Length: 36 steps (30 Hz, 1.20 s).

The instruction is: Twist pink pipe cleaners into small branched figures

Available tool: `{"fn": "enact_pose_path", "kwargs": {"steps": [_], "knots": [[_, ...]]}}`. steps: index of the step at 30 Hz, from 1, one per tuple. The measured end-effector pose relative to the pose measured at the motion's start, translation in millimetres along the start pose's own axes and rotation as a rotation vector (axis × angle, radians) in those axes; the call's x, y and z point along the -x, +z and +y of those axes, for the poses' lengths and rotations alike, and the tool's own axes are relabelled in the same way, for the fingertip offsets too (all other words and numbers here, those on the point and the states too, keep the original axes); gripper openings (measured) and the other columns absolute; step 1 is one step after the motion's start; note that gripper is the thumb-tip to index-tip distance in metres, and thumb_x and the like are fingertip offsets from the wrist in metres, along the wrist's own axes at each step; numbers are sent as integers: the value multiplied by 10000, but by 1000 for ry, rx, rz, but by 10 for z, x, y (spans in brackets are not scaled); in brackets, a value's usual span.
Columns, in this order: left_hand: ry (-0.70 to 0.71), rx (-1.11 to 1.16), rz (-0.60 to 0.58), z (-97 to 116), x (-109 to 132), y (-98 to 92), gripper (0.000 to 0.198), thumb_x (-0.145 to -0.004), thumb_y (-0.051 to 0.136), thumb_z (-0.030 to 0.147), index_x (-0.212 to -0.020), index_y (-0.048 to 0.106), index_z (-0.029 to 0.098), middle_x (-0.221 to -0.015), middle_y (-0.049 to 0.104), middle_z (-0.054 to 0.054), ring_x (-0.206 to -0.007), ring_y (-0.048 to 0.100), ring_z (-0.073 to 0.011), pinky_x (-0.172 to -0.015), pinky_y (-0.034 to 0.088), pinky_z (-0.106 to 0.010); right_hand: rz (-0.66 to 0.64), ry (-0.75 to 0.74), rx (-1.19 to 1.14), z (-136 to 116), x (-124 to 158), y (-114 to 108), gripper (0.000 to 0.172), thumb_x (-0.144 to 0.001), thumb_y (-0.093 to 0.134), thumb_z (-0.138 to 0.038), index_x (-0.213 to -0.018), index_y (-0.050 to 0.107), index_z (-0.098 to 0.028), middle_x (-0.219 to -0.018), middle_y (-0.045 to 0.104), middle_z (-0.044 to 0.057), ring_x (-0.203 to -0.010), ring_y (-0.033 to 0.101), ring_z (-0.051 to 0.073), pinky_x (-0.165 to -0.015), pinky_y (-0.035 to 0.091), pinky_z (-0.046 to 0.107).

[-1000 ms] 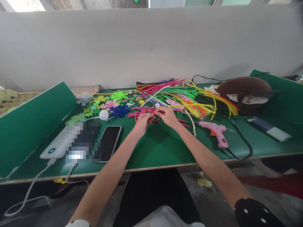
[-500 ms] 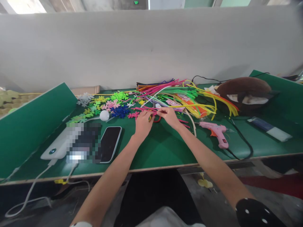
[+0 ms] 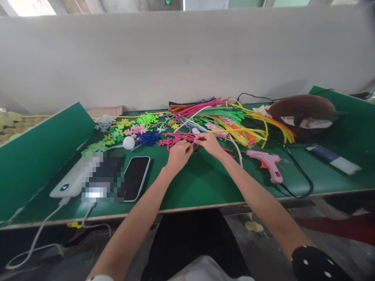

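Observation:
My left hand (image 3: 179, 153) is closed in a pinch on a short pink pipe cleaner (image 3: 193, 144) above the green table. Close beside it, my right hand (image 3: 210, 144) pinches the same piece with thumb and forefinger. The fingers cover most of it. Several loose pink pipe cleaners (image 3: 182, 134) lie just behind the hands. To the left of them rests a pink snowflake-shaped piece (image 3: 167, 142). A small red curved thing shows partly under the fingertips; I cannot make out what it is.
Pipe cleaners in many colours (image 3: 205, 110) pile at the back. Finished-looking snowflakes (image 3: 148, 118) lie left of them. A phone (image 3: 135, 178) and white power bank (image 3: 74, 177) are at left. A pink glue gun (image 3: 268, 162), its cord and a brown plush toy (image 3: 304, 109) are at right.
My left hand has turned and its fingers have drawn together into a pinch close to my right fingertips. My right hand has hardly moved.

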<state>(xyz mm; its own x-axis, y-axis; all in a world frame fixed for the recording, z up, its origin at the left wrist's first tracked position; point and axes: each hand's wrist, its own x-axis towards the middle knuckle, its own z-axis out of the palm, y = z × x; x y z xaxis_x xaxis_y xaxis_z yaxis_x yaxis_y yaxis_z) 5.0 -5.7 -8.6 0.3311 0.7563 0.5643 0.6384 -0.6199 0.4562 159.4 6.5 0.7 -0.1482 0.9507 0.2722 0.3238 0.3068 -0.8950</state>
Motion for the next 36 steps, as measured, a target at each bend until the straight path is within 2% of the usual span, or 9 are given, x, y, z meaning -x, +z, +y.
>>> {"fn": "enact_pose_path", "kwargs": {"steps": [3,8,11,14,16,21,23,29,36], "knots": [[-260,322,-63,53,-45,-36,203,-725,519,152,-534,587,145,-543,502,-3,-526,424,-92,-526,306,-231,-30,-64,0,-15,1,-7,108,-701,560,-214,-647,630,-151,-647,609,13,-624,525,134,-627,387,278],[-908,1216,-220,78,-121,-109,220,-716,484,180,-500,497,144,-441,343,47,-401,278,-44,-417,235,-189,40,-234,87,-28,-6,41,84,-723,583,-176,-656,634,-168,-688,624,20,-712,541,150,-704,400,287],[-1056,1385,-262,63,-124,-135,175,-706,506,173,-535,508,134,-462,351,52,-396,274,-29,-400,225,-171,58,-283,149,-24,8,62,98,-738,578,-161,-659,634,-174,-685,615,24,-724,533,155,-708,397,288],[-987,1266,-235,61,-108,-136,139,-715,532,204,-600,562,132,-511,437,32,-426,330,-34,-419,256,-179,52,-259,144,-26,28,49,93,-754,571,-190,-698,645,-177,-734,625,30,-725,538,155,-691,393,284],[-869,1051,-222,66,-92,-121,172,-734,526,241,-604,576,140,-520,466,21,-439,350,-50,-436,273,-200,10,-221,126,-28,34,32,106,-755,567,-212,-696,648,-178,-739,628,29,-725,541,154,-692,389,284],[-318,178,-56,44,-26,-24,81,-731,576,220,-729,632,161,-696,600,-30,-622,507,-131,-554,359,-252,-65,-1,-12,14,8,6,129,-697,576,-254,-626,625,-158,-624,583,8,-622,501,134,-639,368,283],[-149,-21,5,14,6,22,99,-753,563,180,-813,641,167,-803,628,-56,-732,550,-162,-606,388,-264,-69,78,-94,37,-3,3,122,-654,588,-256,-598,617,-151,-587,562,-2,-605,486,126,-638,361,282],[76,-263,-20,-48,33,62,201,-832,468,162,-732,642,149,-699,615,-70,-719,562,-172,-632,400,-273,-86,187,-165,36,-10,-7,125,-581,609,-262,-527,603,-150,-566,561,-6,-617,489,127,-684,361,293],[98,-248,-158,-32,24,25,222,-810,466,144,-644,612,149,-679,583,-68,-695,537,-158,-563,353,-247,-115,119,-12,15,-3,-32,98,-596,560,-194,-517,594,-147,-558,568,2,-594,496,130,-645,364,287]]}}
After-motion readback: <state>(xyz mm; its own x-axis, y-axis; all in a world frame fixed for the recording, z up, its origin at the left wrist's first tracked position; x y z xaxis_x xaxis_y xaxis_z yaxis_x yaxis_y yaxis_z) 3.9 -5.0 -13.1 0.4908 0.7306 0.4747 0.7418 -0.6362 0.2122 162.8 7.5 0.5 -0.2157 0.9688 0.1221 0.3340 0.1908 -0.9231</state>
